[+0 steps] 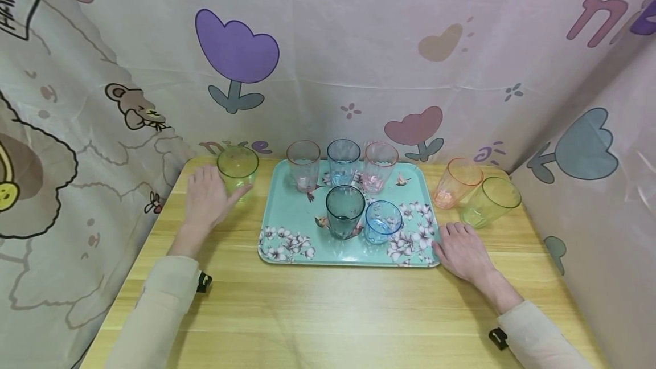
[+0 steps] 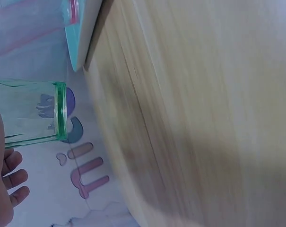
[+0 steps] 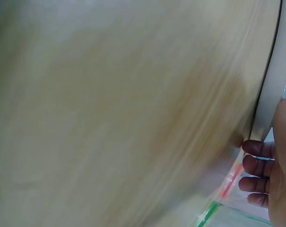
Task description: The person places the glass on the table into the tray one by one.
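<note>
At the left, my left hand [image 1: 205,198] holds a yellow-green tumbler [image 1: 246,182], its thumb across the front of the glass. In the left wrist view the base of this tumbler [image 2: 61,111] appears raised off the tabletop. My right hand [image 1: 463,252] rests by the right front corner of a turquoise flowered tray [image 1: 292,215], thumb at the rim, fingers loosely bent. On the tray stand a dark grey-green glass [image 1: 345,215], a short blue glass [image 1: 383,224], and, behind them, two pinkish glasses [image 1: 303,169] [image 1: 380,169] with a blue-rimmed glass [image 1: 343,167] between.
To the right of the tray are an orange glass [image 1: 456,184] and another yellow-green glass [image 1: 489,204], just beyond my right hand. All stands on a wooden table [image 1: 307,312]. A printed cloth backdrop [image 1: 328,44] hangs behind the table and along both sides.
</note>
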A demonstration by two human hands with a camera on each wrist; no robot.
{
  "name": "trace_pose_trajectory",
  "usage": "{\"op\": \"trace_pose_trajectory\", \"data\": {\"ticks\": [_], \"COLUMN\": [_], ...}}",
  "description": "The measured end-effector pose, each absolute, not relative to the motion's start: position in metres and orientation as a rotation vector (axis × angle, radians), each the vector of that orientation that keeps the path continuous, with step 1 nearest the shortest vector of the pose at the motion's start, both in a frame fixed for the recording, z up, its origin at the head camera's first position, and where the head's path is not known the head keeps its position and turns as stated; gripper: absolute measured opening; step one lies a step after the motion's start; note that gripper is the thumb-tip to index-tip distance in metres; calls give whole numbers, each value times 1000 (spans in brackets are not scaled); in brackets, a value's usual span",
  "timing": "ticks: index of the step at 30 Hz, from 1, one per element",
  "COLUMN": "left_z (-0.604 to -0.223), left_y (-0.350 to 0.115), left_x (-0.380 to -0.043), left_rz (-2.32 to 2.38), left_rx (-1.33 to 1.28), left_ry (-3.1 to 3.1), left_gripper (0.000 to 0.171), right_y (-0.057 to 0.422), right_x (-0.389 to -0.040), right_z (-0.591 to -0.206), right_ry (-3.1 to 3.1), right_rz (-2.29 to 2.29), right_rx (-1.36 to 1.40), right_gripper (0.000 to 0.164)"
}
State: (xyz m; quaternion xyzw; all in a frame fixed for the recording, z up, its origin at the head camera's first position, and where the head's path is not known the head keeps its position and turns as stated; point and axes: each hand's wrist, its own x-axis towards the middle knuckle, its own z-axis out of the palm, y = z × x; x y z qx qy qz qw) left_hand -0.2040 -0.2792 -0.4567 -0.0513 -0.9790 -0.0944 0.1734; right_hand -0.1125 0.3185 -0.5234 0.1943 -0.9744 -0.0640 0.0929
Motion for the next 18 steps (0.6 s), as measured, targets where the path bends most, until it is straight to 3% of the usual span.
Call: {"op": "trace_pose_trajectory", "data": {"ticks": [8,15,18], "left_z": [-452,-451,-450], "left_y": [-264,-252,-245], "left_x": [-192,-183,-179], "left_rz": [-212,-216,-196], "left_rx": [-247,-331,-368], "left_ry": [-2745,-2695,-2666], "left_gripper": [94,128,132], "right_y": [319,318,319], "right_x": [-112,-112,-112], "right_z": [-522,-522,-522], "right_ry": [-2915,-2903,-2905], "right_rz": [-189,-183,-182], "right_rx": [568,576,574], "right_gripper": [39,37,36]}}
